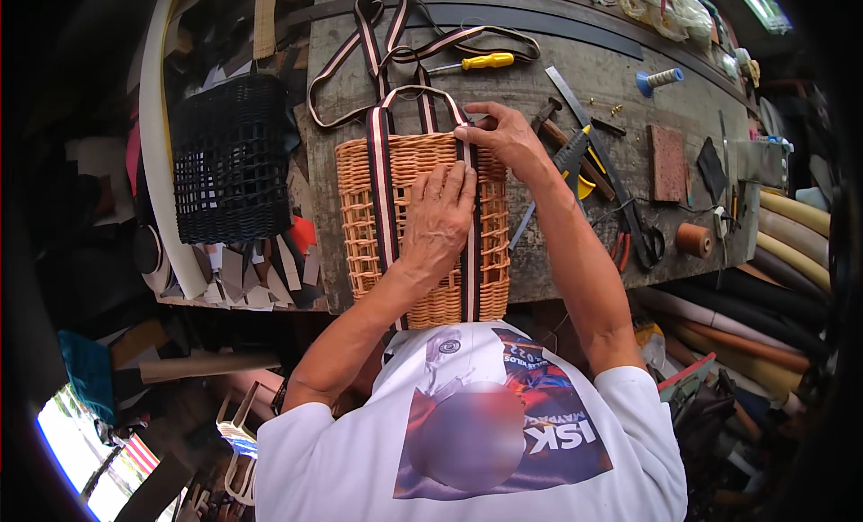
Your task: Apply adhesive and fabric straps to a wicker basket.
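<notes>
A tan wicker basket [357, 176] lies on the worktable against my body. Two dark straps with a pale centre stripe run down its front; the left strap [378, 190] loops over the rim as a handle. At the top right corner, my right hand [503, 140] pinches the right strap [467, 152] between thumb and fingers. My left hand [439, 218] rests on the weave between the straps. Its fingers lie stretched out, their tips by the right strap; the thumb is hidden. More of the striped strap [367, 37] trails in loops behind the basket.
A yellow-handled screwdriver [488, 61] lies beyond the basket. To the right are a hammer [550, 118], a metal ruler [568, 95], scissors [649, 243], a reddish block [666, 164] and thread spools [693, 240]. A black woven basket [232, 158] stands left, rolled material [791, 243] right.
</notes>
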The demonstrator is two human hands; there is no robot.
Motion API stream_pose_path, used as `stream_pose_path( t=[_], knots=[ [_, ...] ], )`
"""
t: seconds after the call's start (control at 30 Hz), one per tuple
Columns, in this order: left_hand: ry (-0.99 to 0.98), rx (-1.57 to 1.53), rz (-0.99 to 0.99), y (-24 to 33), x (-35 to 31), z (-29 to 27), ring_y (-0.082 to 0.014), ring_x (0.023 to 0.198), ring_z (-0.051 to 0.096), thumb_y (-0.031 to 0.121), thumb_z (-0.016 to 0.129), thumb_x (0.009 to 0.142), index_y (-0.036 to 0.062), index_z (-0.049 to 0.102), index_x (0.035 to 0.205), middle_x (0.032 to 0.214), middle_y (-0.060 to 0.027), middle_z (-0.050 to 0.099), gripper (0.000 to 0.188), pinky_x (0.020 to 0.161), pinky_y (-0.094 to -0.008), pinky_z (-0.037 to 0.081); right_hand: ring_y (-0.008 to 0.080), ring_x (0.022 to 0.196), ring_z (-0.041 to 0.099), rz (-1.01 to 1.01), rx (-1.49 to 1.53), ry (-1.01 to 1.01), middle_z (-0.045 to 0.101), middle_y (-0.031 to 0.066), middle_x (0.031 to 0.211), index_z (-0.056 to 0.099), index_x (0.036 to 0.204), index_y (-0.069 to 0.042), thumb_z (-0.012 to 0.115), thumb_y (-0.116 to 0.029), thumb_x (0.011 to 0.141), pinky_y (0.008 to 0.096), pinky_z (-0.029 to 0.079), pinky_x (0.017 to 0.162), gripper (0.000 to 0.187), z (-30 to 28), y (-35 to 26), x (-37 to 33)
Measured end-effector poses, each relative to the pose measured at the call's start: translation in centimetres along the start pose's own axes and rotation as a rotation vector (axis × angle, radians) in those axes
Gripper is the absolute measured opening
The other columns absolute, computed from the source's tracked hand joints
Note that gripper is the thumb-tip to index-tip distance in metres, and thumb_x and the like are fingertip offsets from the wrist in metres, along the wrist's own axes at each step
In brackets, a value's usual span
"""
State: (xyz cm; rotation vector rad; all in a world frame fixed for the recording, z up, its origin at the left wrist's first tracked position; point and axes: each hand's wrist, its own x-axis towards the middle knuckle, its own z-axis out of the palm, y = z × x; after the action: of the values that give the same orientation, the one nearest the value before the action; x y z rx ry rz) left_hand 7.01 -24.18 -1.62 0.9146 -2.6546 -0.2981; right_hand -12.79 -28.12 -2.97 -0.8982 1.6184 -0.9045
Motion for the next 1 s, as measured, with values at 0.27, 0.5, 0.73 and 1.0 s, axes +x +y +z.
stream_pose_path(
  t=[0.27,0.5,0.73,1.0],
  knots=[
    [-0.027,-0.038,-0.104,0.5,-1.0,0.9,-0.0289,0.134,0.042,0.013,0.067,0.089,0.0027,0.054,0.138,0.143,-0.0107,0.050,0.052,0.111,-0.0445,0.032,0.0203,0.089,0.067,0.123,0.000,-0.204,0.070,0.0161,0.106,0.063,0.128,0.001,0.077,-0.022,0.086,0.0336,0.054,0.079,0.050,-1.6,-1.0,3.4],
    [-0.134,0.039,-0.152,1.1,0.5,-0.2,-0.0287,0.131,0.043,0.012,0.067,0.084,0.0029,0.054,0.136,0.153,-0.0088,0.044,0.054,0.108,-0.0433,0.034,0.0102,0.075,0.063,0.110,0.178,-0.230,0.066,0.0042,0.089,0.064,0.127,-0.001,0.078,-0.016,0.086,0.0243,0.051,0.065,0.045,-1.2,0.4,3.9],
    [-0.131,0.084,-0.218,1.0,2.0,0.6,-0.0267,0.121,0.043,0.017,0.066,0.080,0.0049,0.052,0.140,0.142,-0.0054,0.048,0.064,0.100,-0.0423,0.036,0.0142,0.077,0.063,0.202,0.145,-0.246,0.067,0.0081,0.089,0.059,0.133,0.001,0.075,-0.018,0.088,0.0285,0.050,0.067,0.051,-1.2,0.3,5.3],
    [-0.107,0.040,-0.254,1.2,1.3,1.4,-0.0244,0.116,0.042,0.014,0.066,0.071,0.0089,0.053,0.143,0.142,-0.0011,0.048,0.073,0.098,-0.0406,0.033,0.0332,0.086,0.065,-0.614,-0.633,-0.159,0.066,0.0165,0.094,0.066,0.103,-0.001,0.074,-0.016,0.083,0.0428,0.053,0.077,0.027,2.1,0.0,14.4]
  ],
)
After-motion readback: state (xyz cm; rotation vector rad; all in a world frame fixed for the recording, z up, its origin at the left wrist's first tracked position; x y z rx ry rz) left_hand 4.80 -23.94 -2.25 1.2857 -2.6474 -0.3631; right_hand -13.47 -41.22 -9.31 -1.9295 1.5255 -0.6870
